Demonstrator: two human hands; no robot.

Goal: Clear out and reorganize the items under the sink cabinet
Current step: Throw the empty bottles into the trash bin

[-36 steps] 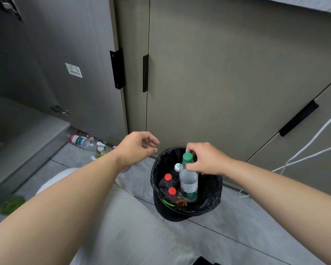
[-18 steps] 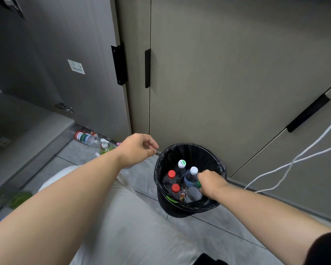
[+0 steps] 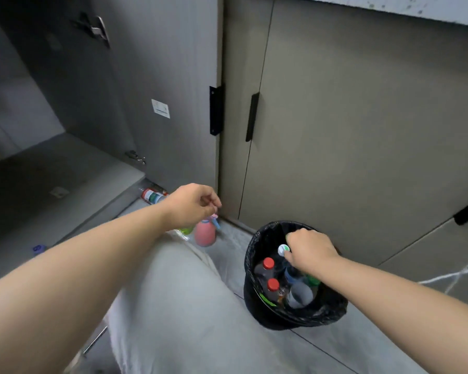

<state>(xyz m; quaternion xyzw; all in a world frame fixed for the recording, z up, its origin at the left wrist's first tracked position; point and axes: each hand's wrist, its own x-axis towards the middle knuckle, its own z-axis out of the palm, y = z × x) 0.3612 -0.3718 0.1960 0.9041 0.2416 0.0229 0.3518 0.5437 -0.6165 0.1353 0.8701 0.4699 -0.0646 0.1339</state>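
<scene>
The right hand [image 3: 310,248] reaches into the bin [image 3: 333,311], fingers curled at a white cap [image 3: 282,249], grip unclear, while the left hand [image 3: 191,205], loosely curled and empty, hovers above a pink sprayer [image 3: 205,234] on the floor, the bin's bottles [image 3: 268,263] upright.

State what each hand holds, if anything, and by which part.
Left hand holds nothing. Right hand touches the white-capped bottle at its cap, in the bin; a grip cannot be told.
</scene>
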